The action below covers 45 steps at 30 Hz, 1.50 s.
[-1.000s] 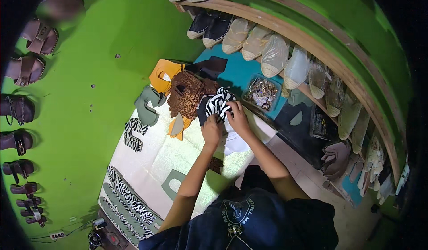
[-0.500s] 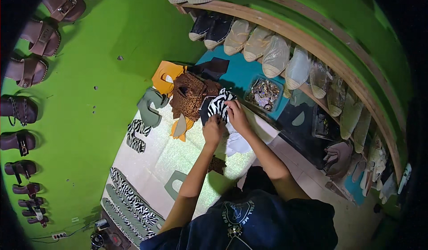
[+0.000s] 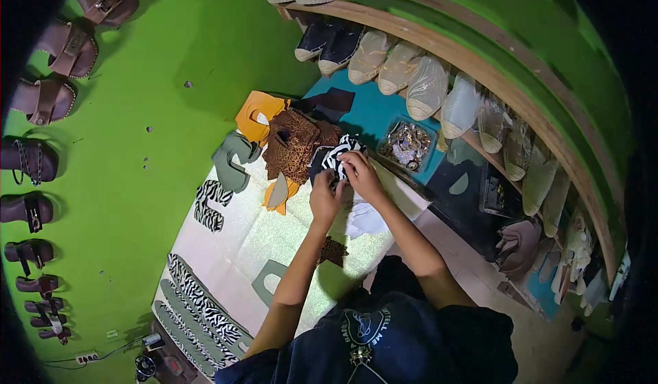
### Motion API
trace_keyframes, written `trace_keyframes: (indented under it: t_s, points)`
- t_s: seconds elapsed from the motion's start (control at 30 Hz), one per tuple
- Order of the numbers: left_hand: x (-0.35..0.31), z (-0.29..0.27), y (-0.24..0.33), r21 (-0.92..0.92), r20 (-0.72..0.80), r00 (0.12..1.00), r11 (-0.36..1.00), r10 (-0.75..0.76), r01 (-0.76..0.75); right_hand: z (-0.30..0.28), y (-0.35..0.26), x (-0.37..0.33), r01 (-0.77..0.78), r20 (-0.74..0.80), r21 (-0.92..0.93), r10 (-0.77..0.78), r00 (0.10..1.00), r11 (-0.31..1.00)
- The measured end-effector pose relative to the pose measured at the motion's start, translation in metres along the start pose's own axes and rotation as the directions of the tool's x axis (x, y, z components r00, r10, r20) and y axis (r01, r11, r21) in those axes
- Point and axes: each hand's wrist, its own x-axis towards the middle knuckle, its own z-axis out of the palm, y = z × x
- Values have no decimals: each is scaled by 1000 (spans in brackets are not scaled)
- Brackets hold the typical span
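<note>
Both hands are together over a pile of black-and-white zebra-print pieces (image 3: 351, 143) at the far side of the table. My left hand (image 3: 326, 196) is closed at the near edge of the pile, fingers curled on a zebra-print piece; its fingertips are partly hidden. From the right, my right hand (image 3: 363, 177) pinches the same zebra-print material between thumb and fingers. Directly left of the hands lies a stack of brown leopard-print pieces (image 3: 293, 152). White pieces (image 3: 367, 221) lie below my right wrist.
Orange cutouts (image 3: 260, 110), grey-green cutouts (image 3: 232, 168) and zebra-print strips (image 3: 205, 302) lie on the pale table (image 3: 240, 247). A clear tub of metal trinkets (image 3: 407, 144) stands at the right. Shoes (image 3: 428, 86) line the curved shelf; sandals (image 3: 49, 103) hang on the green wall.
My left hand's thumb has come away from its fingers. My right hand has shifted slightly nearer, its fingers curling more over the zebra-print pieces.
</note>
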Motion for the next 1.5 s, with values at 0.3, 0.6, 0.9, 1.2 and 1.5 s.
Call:
trace_keyframes:
  t_s: [0.3, 0.6, 0.9, 1.2, 1.5]
  points:
    - [-5, -50, -1, -403, -150, 957, 899, -247, 169, 23, -34, 2, -137, 244, 197, 87, 966, 971]
    - [-53, -111, -32, -514, -212, 882, 816, -420, 265, 88, -69, -9, -72, 441, 234, -40, 897, 970]
    - [-148, -167, -63, -675, -375, 652, 676, -659, 295, 148, -103, -60, -233, 717, 149, 57, 695, 961]
    - [-238, -198, -98, -665, -287, 594, 603, -751, 441, 202, -111, -94, -244, 911, 153, -42, 410, 958]
    - [-266, -205, -140, -293, -372, 586, 690, -720, 662, 257, -110, -86, -9, 987, 39, -37, 158, 999]
